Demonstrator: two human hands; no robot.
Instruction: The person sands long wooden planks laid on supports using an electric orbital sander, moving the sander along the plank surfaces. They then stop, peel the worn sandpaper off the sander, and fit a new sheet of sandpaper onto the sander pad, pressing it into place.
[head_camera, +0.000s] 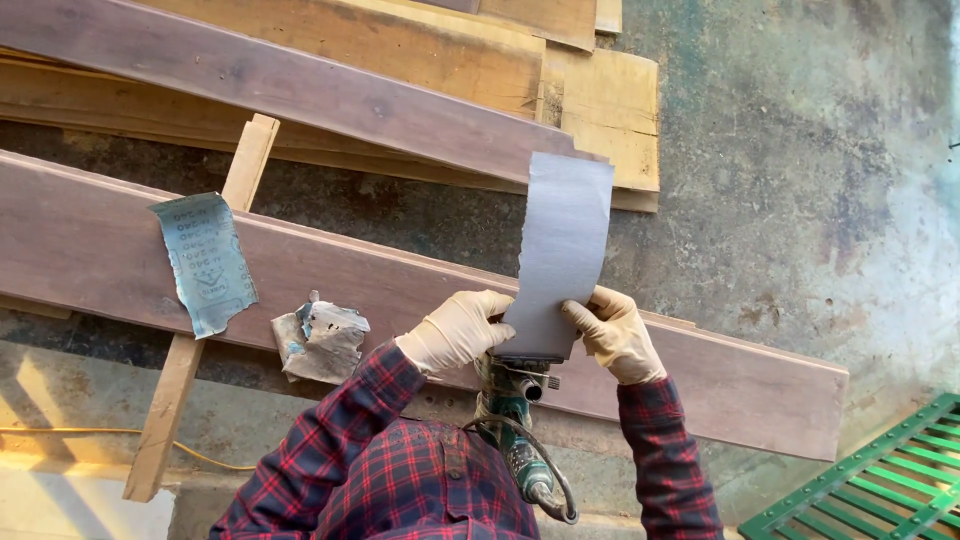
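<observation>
Both my hands wear pale gloves below red plaid sleeves. My left hand (458, 330) and my right hand (617, 335) each pinch a side of the lower end of a grey sandpaper sheet (560, 245), which stands upright with a torn left edge. Under the sheet sits a green electric sander (512, 410), its pad hidden by the paper and its cord looping toward my body. The sander rests against a long dark wooden plank (400, 290).
A curled used sandpaper piece (205, 262) and a crumpled one (320, 342) lie on the plank. A thin wooden strip (200, 320) crosses under it. More boards (330, 90) are stacked behind. Concrete floor lies at right, a green metal grate (880, 485) at lower right.
</observation>
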